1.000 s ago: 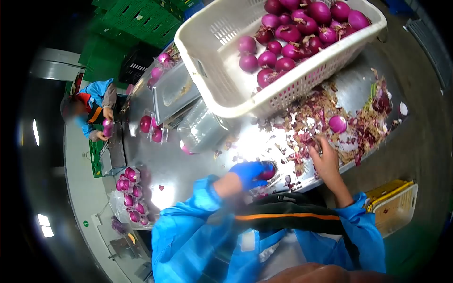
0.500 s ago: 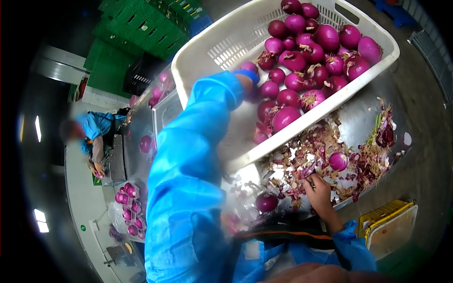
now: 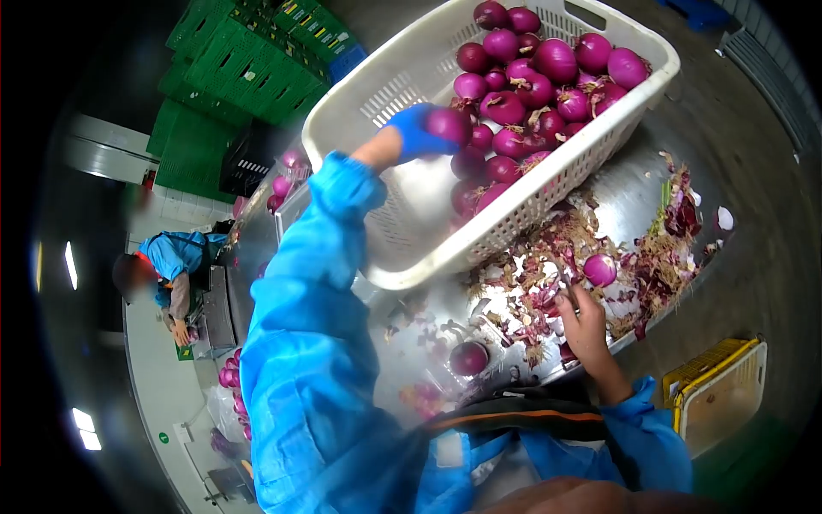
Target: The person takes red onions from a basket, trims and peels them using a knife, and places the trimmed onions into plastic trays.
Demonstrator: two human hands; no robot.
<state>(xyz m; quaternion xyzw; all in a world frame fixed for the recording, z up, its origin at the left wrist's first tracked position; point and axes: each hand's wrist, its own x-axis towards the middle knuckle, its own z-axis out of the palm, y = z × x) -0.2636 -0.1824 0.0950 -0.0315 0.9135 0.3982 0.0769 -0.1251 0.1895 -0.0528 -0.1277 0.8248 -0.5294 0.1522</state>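
My left hand [image 3: 415, 133], in a blue glove, is closed around a red onion [image 3: 448, 127] inside a white plastic basket [image 3: 411, 278]. Many more red onions [image 3: 555, 62] fill the basket's far right part. Over the peelings on the metal table, my bare right hand [image 3: 586, 330] has its fingers pinched on a thin, knife-like tool [image 3: 565, 281], mostly hidden by the fingers. A peeled onion [image 3: 600, 270] lies among the skins just beyond that hand. Another, darker onion [image 3: 468, 358] sits on the table to its left.
Onion skins and roots [image 3: 548, 248] cover the metal table [image 3: 390, 330] beside the basket. A yellow crate [image 3: 706, 373] stands low at the right. Green crates [image 3: 257, 60] are stacked at the back left. Another person [image 3: 175, 257] works at the far left, near packed onions [image 3: 231, 377].
My left hand has drawn back left and up with an onion showing in its grip. The basket and table appear shifted left and up in view. My right hand stays over the peelings.
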